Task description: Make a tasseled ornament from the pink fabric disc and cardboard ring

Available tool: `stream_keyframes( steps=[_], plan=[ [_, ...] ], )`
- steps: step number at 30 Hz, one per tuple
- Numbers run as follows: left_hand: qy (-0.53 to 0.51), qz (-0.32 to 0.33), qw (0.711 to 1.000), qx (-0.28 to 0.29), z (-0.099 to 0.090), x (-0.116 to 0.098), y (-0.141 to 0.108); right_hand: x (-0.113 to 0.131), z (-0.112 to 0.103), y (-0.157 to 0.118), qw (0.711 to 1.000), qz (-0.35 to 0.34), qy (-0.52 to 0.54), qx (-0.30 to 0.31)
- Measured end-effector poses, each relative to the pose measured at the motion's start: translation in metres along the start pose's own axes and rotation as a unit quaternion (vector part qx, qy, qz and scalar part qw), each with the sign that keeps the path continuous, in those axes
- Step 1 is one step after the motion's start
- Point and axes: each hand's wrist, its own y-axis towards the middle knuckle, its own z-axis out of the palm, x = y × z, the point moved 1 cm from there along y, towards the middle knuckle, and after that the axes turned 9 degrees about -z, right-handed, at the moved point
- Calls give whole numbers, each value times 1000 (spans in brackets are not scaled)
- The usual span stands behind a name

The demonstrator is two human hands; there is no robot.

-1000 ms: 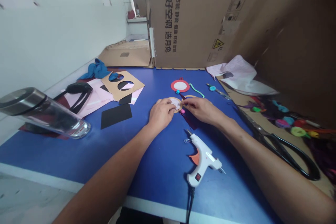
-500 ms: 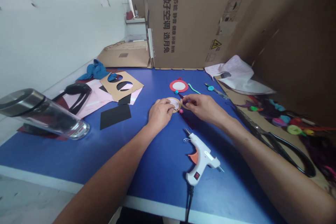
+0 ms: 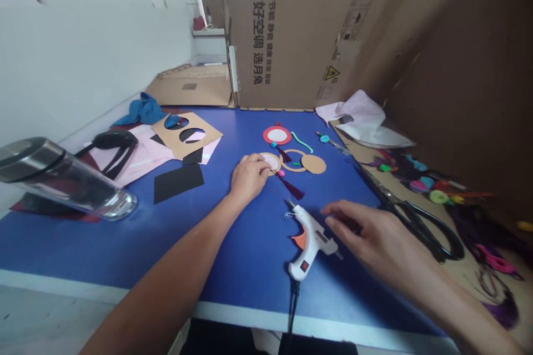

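Note:
My left hand [image 3: 249, 177] rests on a round cardboard piece with a pale centre [image 3: 270, 162], its fingers covering part of the edge. A dark red tassel with a pink bead [image 3: 293, 188] lies just right of that hand. Further right are a cardboard ring [image 3: 293, 160] and a tan oval disc [image 3: 313, 164]. My right hand [image 3: 362, 230] hovers beside a white glue gun [image 3: 308, 241], fingers slightly curled, with nothing clearly held. Above them lie a red ring with a white centre [image 3: 277, 135] and a green cord [image 3: 301, 142].
The blue table [image 3: 233, 244] holds a glass bottle [image 3: 62, 177], a cardboard stencil [image 3: 185, 134], black paper [image 3: 179, 183] and black-handled scissors [image 3: 420, 227]. Tall cardboard [image 3: 291, 28] stands behind. Colourful craft trimmings [image 3: 420, 186] lie on a lower right surface.
My right hand has left the round piece and moved down and right to beside the glue gun. The ring, oval disc and tassel now show on the table. My left hand stays in place.

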Motion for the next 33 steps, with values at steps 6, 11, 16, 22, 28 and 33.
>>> stream_keyframes(
  steps=[6, 11, 16, 22, 28, 33],
  plan=[
    [11, 14, 1000, -5, 0, 1, -1, 20, 22, -33, 992, 5, 77, 100],
    [6, 14, 1000, -13, 3, 4, 0, 27, 32, -31, 988, 0, 102, 119],
    [2, 6, 1000, -16, 5, 7, 1, 38, 41, -32, 988, 29, 62, 137],
    [3, 8, 1000, -12, 5, 6, 2, 43, 50, -50, 995, 59, 74, 42],
    [-2, 0, 1000, -14, 5, 6, 1, 34, 61, -70, 990, 59, 100, -79],
    [-5, 3, 1000, -8, 5, 6, 2, 27, 63, -70, 983, 59, 108, -134]
  ],
)
